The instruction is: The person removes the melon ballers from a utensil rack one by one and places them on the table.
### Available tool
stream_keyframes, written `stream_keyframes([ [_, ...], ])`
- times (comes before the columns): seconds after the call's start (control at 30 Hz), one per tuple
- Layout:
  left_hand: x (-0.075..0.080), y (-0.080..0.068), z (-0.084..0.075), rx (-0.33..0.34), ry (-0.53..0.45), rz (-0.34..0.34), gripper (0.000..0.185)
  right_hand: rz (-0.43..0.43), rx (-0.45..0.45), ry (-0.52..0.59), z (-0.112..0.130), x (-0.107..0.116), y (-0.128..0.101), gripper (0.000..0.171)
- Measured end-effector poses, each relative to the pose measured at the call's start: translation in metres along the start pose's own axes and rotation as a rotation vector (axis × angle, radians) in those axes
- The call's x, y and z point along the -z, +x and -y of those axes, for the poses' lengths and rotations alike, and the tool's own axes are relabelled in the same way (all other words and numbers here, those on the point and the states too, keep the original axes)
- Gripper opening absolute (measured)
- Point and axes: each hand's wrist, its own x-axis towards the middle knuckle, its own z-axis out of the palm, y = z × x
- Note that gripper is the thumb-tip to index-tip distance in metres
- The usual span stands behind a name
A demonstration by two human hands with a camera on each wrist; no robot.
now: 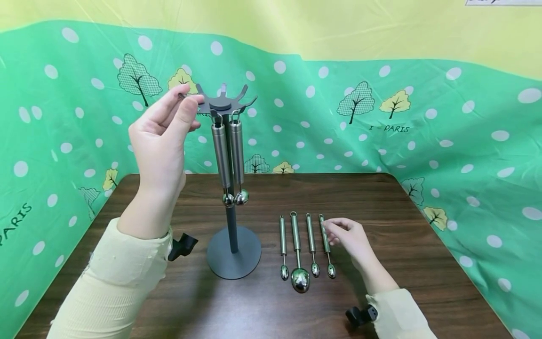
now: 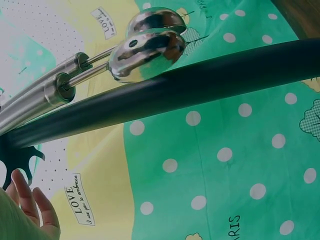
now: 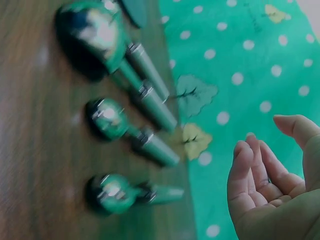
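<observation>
On the dark brown wood-grain table (image 1: pixel 406 240), just beside the fingertips of the right hand (image 1: pixel 349 238), the rightmost small steel spoon (image 1: pixel 327 247) is laid, its slim cylindrical handle pointed away from the person and its oval bowl turned toward the near edge. To the left of it, three more pieces are set out in a row: a slim steel spoon with a small bowl (image 1: pixel 311 238), a longer steel spoon with a large oval bowl (image 1: pixel 297 240) and another small-bowled steel spoon at the row's left end (image 1: pixel 283 240). The right hand is held with its thumb and fingers apart, as is seen from the right wrist; nothing is gripped by it, and whether the handle is touched cannot be told. Farther left, a dark grey metal stand (image 1: pixel 231 228) with a round base and a ring of curved prongs is stood upright. At its top, a left prong is pinched between the thumb and curled fingers of the left hand (image 1: pixel 158 136). Next to that hand, two steel utensils with thick cylindrical handles and rounded, shiny heads (image 1: pixel 220 153) are hung from the front prongs, heads down, side by side along the pole. Behind the table, a green and yellow cloth with white dots and printed trees (image 1: pixel 294 89) is draped.
</observation>
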Motion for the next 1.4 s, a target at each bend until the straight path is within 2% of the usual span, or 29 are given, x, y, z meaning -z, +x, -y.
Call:
stream_keyframes([
  [0.13,-0.002,-0.001,-0.001,-0.011,-0.017,-0.007,0.029,0.029,0.027,0.006,0.019,-0.006,-0.004,0.040],
  [0.37,-0.005,-0.001,-0.002,-0.024,-0.035,-0.026,0.028,0.077,0.135,0.034,0.047,-0.018,-0.011,0.035],
  [0.6,-0.007,-0.004,-0.004,-0.030,-0.004,-0.041,0.026,0.136,0.214,-0.017,0.074,-0.028,-0.015,0.032],
  [1.1,-0.014,-0.011,-0.010,-0.008,-0.039,-0.042,0.018,0.207,0.264,-0.054,0.129,-0.045,-0.018,0.030],
  [1.4,-0.016,-0.015,-0.013,-0.047,0.030,-0.061,0.016,0.276,0.330,-0.020,0.158,-0.055,-0.021,0.027],
])
